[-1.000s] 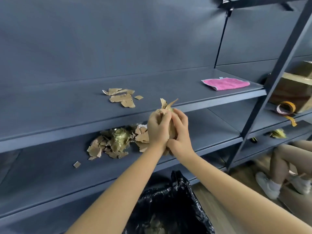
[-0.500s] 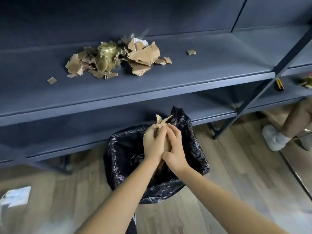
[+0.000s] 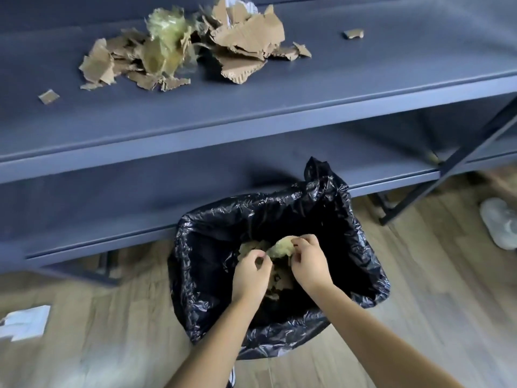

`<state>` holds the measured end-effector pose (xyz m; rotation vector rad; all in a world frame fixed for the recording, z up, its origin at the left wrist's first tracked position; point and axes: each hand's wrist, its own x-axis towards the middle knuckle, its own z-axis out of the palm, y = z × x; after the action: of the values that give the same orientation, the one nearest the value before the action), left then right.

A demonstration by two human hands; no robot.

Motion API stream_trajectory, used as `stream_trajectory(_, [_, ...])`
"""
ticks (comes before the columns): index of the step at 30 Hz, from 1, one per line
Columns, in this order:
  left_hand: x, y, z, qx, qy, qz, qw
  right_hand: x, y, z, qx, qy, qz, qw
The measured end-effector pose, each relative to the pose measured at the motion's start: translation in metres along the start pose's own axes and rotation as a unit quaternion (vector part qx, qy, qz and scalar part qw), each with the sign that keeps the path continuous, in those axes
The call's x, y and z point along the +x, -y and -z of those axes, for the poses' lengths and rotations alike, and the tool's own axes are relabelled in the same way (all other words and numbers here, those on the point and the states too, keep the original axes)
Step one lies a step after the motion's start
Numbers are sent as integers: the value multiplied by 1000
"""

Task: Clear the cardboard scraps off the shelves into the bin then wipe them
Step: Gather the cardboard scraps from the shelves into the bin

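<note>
A heap of torn cardboard scraps (image 3: pixel 246 37) mixed with crumpled yellowish plastic wrap (image 3: pixel 165 37) lies on the dark blue shelf (image 3: pixel 251 107). One small scrap (image 3: pixel 49 96) sits apart at the left and another (image 3: pixel 354 33) at the right. Below, the bin with a black bag (image 3: pixel 363 247) stands on the floor against the lower shelf (image 3: pixel 140 191). My left hand (image 3: pixel 250 275) and my right hand (image 3: pixel 310 261) hang side by side over the bin's mouth, fingers loosely curled and apart. Cardboard and yellowish scraps (image 3: pixel 279 249) lie inside the bag just beyond my fingertips.
A dark diagonal brace (image 3: pixel 461 163) of the shelf frame runs down at the right. Another person's white shoe (image 3: pixel 500 222) rests on the wooden floor at the far right. A white sheet of paper (image 3: pixel 25 322) lies on the floor at the left.
Both hands came down from the shelf with a bundle of scraps clasped between them, reached into the bin's mouth, and have parted; the scraps now lie in the bag.
</note>
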<state>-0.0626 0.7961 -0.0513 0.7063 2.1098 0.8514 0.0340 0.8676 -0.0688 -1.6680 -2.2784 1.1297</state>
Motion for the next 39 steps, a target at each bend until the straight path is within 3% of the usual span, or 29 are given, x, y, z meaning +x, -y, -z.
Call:
stream_trajectory(8, [-22, -79, 34, 58, 11, -66, 996, -13, 43, 58, -75, 58, -4, 996])
stream_trajectory(11, [-40, -131, 63, 54, -13, -101, 993, -29, 86, 111, -80, -5, 39, 996])
stream_trajectory(15, [-71, -222, 115, 11, -103, -216, 971, -55, 172, 200, 9, -148, 122, 981])
stream_trajectory(19, [-100, -310, 178, -64, -177, -349, 918, -78, 258, 273, 107, -247, 230, 935])
stream_trajectory(25, [-99, -380, 265, -70, -239, -440, 863, -74, 357, 322, 140, -316, 359, 867])
stream_trajectory(29, [-50, -402, 317, -26, -243, -398, 885, -30, 410, 333, 77, -263, 340, 899])
stream_trajectory(33, [14, -405, 361, 109, -209, -304, 923, 23, 439, 328, -51, -182, 229, 955])
stream_trajectory(39, [89, -409, 383, 211, -149, -258, 931, 78, 459, 315, -159, -131, 157, 966])
